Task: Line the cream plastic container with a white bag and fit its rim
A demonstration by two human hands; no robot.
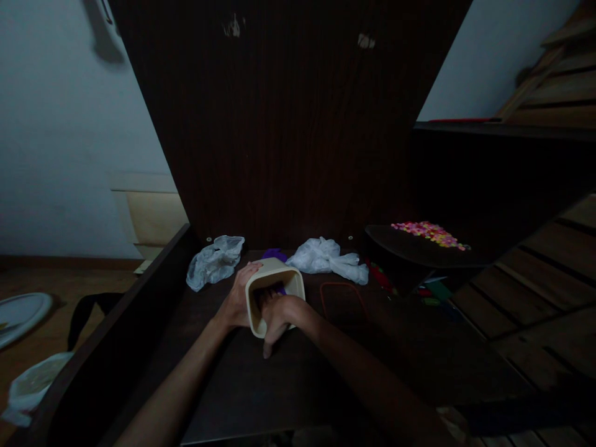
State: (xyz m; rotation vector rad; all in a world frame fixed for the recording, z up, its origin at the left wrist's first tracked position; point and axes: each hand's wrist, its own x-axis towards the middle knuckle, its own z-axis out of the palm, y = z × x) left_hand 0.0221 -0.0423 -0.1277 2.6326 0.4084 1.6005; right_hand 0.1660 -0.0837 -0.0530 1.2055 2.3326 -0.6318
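A cream, square-mouthed plastic container (pixel 298 282) lies tilted over the dark tabletop, its opening facing me. My left hand (pixel 239 295) is closed around its left side. Reaching through the mouth, my right hand (pixel 279 310) has its fingers inside and its thumb outside, over the lower rim. Beside those fingers a patch of something purple (pixel 280 288) shows; shadow hides whether they grip it. Behind the container, another purple piece (pixel 274 254) peeks out. To the right a thin reddish-brown rectangular frame (pixel 342 284) lies flat.
Crumpled clear plastic bags (pixel 216 262) and white plastic bags (pixel 321 256) lie along the back panel (pixel 288 143). On the right, a dark shelf (pixel 395 242) bears many small pink and yellow pieces (pixel 431 234). A raised edge (pixel 116 329) bounds the left side.
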